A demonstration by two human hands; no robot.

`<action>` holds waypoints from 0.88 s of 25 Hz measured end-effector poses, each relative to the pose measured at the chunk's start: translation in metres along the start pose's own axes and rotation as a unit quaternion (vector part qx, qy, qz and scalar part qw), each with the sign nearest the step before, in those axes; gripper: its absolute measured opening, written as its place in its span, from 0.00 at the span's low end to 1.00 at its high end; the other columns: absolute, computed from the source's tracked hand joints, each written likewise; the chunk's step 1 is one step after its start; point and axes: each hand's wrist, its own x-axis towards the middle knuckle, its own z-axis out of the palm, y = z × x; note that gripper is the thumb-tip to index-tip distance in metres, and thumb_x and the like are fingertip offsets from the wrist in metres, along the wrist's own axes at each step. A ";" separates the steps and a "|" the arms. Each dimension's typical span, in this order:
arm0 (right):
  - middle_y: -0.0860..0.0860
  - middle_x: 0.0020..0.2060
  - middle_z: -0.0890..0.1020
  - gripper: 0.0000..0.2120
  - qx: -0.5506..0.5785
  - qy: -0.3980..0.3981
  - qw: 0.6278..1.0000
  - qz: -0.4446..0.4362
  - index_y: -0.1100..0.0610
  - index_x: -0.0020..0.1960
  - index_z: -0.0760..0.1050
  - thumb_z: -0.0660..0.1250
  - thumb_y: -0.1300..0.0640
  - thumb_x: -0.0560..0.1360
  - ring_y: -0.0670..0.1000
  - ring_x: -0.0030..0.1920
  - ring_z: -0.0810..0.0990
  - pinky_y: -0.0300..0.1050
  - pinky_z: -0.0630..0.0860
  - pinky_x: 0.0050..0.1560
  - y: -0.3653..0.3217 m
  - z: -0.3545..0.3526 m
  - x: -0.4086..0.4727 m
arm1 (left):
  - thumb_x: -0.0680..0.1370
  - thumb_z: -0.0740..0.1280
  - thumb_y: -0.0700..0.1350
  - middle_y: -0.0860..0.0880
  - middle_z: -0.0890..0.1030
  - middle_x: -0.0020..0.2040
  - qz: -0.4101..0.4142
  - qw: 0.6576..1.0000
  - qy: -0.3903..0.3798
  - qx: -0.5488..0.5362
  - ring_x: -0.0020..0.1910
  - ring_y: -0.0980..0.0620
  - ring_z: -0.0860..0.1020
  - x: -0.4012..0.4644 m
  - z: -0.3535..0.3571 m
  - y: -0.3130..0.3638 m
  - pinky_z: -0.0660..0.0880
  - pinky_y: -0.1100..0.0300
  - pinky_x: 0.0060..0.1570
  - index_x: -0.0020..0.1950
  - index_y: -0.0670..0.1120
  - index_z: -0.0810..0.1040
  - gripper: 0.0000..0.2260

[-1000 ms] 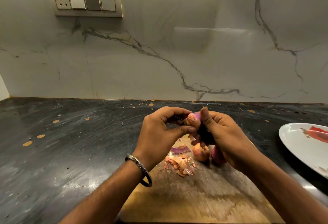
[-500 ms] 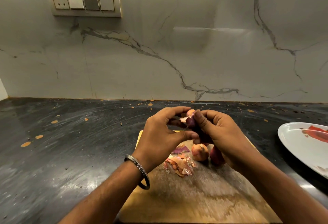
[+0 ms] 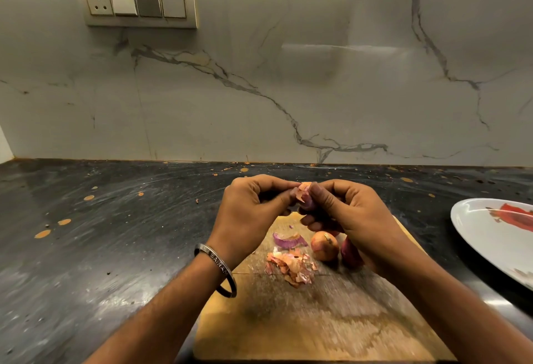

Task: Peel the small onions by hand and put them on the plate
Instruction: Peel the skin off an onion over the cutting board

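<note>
Onions are the job; scene first, big to small. Dark stone countertop (image 3: 115,248) carries a wooden cutting board (image 3: 317,320), white plate (image 3: 490,236) well off to the right with no onion visible on it. Left hand (image 3: 248,216) and right hand (image 3: 352,216) meet above the board's far end. Right-hand fingers are curled round a small onion (image 3: 307,203), purple flesh showing; left thumb and forefinger pinch a flap of papery skin (image 3: 300,190) at its top. On the board: one unpeeled onion (image 3: 324,245), a purple onion (image 3: 350,252) half hidden under the right wrist, a purple peel strip (image 3: 288,241), a pile of dry skins (image 3: 291,267).

Handling, my read: bulb is light and firm, slick once bare, so cradle it round the middle. Dry skin is brittle and tears; take it at the tip and pull along the bulb. Mid-peel, plate transfer not yet due.
</note>
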 end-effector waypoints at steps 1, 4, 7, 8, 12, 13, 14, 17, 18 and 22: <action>0.58 0.42 0.87 0.16 -0.001 0.003 1.000 -0.004 0.60 0.54 0.82 0.68 0.50 0.74 0.53 0.39 0.86 0.38 0.80 0.37 0.001 0.001 0.000 | 0.75 0.72 0.39 0.48 0.86 0.46 0.005 1.000 0.005 0.012 0.44 0.54 0.84 -0.001 0.000 0.000 0.82 0.62 0.44 0.54 0.44 0.84 0.08; 0.57 0.42 0.87 0.14 -0.013 0.012 1.000 -0.021 0.59 0.53 0.82 0.69 0.50 0.74 0.52 0.38 0.86 0.38 0.80 0.37 0.003 0.001 -0.001 | 0.74 0.73 0.40 0.53 0.86 0.44 0.020 0.998 0.033 0.046 0.44 0.58 0.84 -0.002 0.003 0.000 0.81 0.64 0.45 0.52 0.47 0.85 0.07; 0.54 0.42 0.87 0.14 -0.037 0.015 0.998 -0.042 0.58 0.54 0.81 0.71 0.50 0.73 0.52 0.39 0.86 0.39 0.81 0.38 0.004 0.003 -0.002 | 0.75 0.73 0.39 0.56 0.85 0.44 0.024 0.996 0.061 0.068 0.43 0.60 0.83 -0.003 0.006 -0.001 0.80 0.66 0.45 0.51 0.49 0.84 0.07; 0.53 0.42 0.87 0.14 -0.052 0.017 0.997 -0.052 0.57 0.55 0.81 0.71 0.50 0.73 0.52 0.40 0.87 0.39 0.81 0.38 0.005 0.004 -0.002 | 0.75 0.73 0.39 0.56 0.85 0.43 0.025 0.995 0.069 0.074 0.43 0.61 0.83 -0.004 0.007 -0.001 0.80 0.67 0.45 0.50 0.50 0.84 0.08; 0.49 0.43 0.87 0.13 -0.102 0.028 0.990 -0.095 0.55 0.56 0.81 0.74 0.52 0.73 0.51 0.41 0.87 0.40 0.82 0.40 0.008 0.009 -0.004 | 0.75 0.72 0.39 0.58 0.83 0.41 0.022 0.992 0.092 0.080 0.42 0.62 0.83 -0.005 0.010 0.002 0.79 0.69 0.42 0.47 0.56 0.81 0.11; 0.49 0.43 0.87 0.14 -0.104 0.029 0.989 -0.098 0.54 0.56 0.81 0.74 0.51 0.72 0.51 0.41 0.87 0.40 0.82 0.41 0.008 0.009 -0.004 | 0.76 0.71 0.38 0.57 0.84 0.41 0.005 0.995 0.084 0.060 0.42 0.61 0.83 -0.004 0.009 0.002 0.80 0.68 0.41 0.46 0.56 0.81 0.11; 0.49 0.44 0.87 0.15 -0.106 0.030 0.989 -0.099 0.53 0.56 0.81 0.74 0.50 0.71 0.50 0.42 0.87 0.40 0.83 0.41 0.008 0.009 -0.004 | 0.77 0.70 0.38 0.54 0.84 0.42 -0.019 0.997 0.069 0.022 0.42 0.58 0.84 -0.003 0.008 0.002 0.80 0.65 0.41 0.47 0.54 0.81 0.10; 0.46 0.45 0.86 0.16 -0.118 0.029 0.988 -0.098 0.52 0.56 0.80 0.74 0.49 0.69 0.49 0.43 0.87 0.41 0.83 0.42 0.006 0.003 -0.003 | 0.79 0.66 0.36 0.49 0.85 0.47 -0.062 0.996 0.019 -0.063 0.44 0.54 0.84 -0.001 0.003 0.004 0.81 0.63 0.39 0.53 0.50 0.82 0.10; 0.46 0.46 0.86 0.16 -0.127 0.026 0.987 -0.098 0.51 0.56 0.80 0.74 0.49 0.69 0.49 0.44 0.87 0.41 0.83 0.42 0.006 0.002 -0.003 | 0.79 0.65 0.36 0.48 0.84 0.49 -0.060 0.996 0.004 -0.064 0.44 0.55 0.84 0.000 0.001 0.005 0.80 0.64 0.39 0.55 0.49 0.82 0.11; 0.47 0.46 0.86 0.18 -0.156 0.018 0.983 -0.099 0.50 0.57 0.80 0.74 0.49 0.68 0.48 0.45 0.87 0.42 0.84 0.43 0.006 0.000 -0.002 | 0.76 0.70 0.38 0.47 0.85 0.49 -0.044 0.998 -0.035 -0.038 0.43 0.52 0.84 0.000 -0.001 0.005 0.80 0.63 0.40 0.58 0.46 0.83 0.12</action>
